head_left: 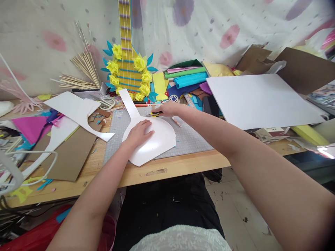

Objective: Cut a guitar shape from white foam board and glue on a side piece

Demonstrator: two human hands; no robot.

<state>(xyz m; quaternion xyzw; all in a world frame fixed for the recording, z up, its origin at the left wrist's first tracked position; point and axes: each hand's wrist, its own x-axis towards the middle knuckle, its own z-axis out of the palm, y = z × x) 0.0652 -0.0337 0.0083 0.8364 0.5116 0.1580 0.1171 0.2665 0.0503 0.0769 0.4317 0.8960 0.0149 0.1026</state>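
Observation:
A white board cut-out (pixel 157 141) with a round body and a straight neck lies on the grey cutting mat (pixel 193 139). On its upper left part my left hand (pixel 140 133) rests flat, fingers spread. My right hand (pixel 167 108) reaches across to the far edge of the cut-out, its fingers closed on a small yellow-and-black utility knife (pixel 156 113). The knife's tip points left, close to the base of the neck. Whether the blade touches the board cannot be made out.
Behind the mat stands a yellow guitar-shaped craft (pixel 128 75) with paper roses. White offcuts (pixel 70 106), brown cardboard (pixel 75 153) and scissors (pixel 108 102) lie left. Rolled coloured paper (pixel 190 80) sits at the back; a large white board (pixel 264 99) lies right.

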